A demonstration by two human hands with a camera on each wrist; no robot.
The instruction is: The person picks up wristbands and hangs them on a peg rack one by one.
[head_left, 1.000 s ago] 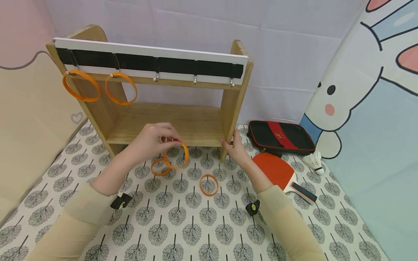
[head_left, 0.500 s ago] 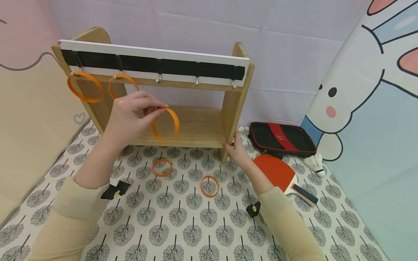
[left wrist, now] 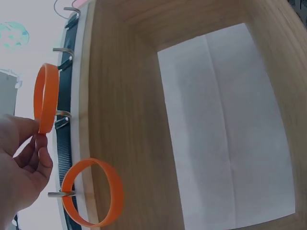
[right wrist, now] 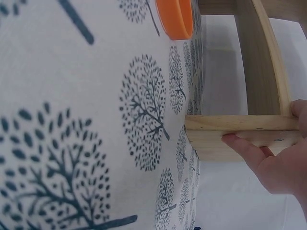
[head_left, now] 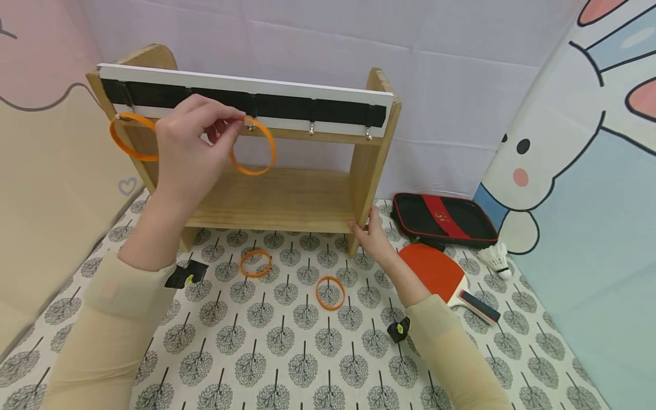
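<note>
My left hand [head_left: 197, 134] pinches an orange wristband [head_left: 273, 149] by its edge, in front of the rack's middle hook [head_left: 251, 126]. In the left wrist view the held band stands upright beside the hook rail; whether it touches the hook I cannot tell. One wristband [head_left: 119, 142] hangs on the leftmost hook, partly behind my hand. Another hanging wristband [left wrist: 116, 194] shows in the left wrist view, but my hand hides it from the head view. My right hand [head_left: 376, 238] grips the lower right side of the wooden shelf [head_left: 287, 196], thumb at its front edge.
Two more orange wristbands, a left one [head_left: 244, 266] and a right one [head_left: 330, 308], lie on the tree-patterned cloth [head_left: 287, 347]. To the right are a red table tennis bat [head_left: 433, 270], a black-and-red case [head_left: 412, 213] and a shuttlecock [head_left: 494, 258]. Bare hooks continue rightward.
My left hand has lifted the wristband from near the cloth up to the hook rail, covering the second hanging band. My right hand has stayed on the shelf side.
</note>
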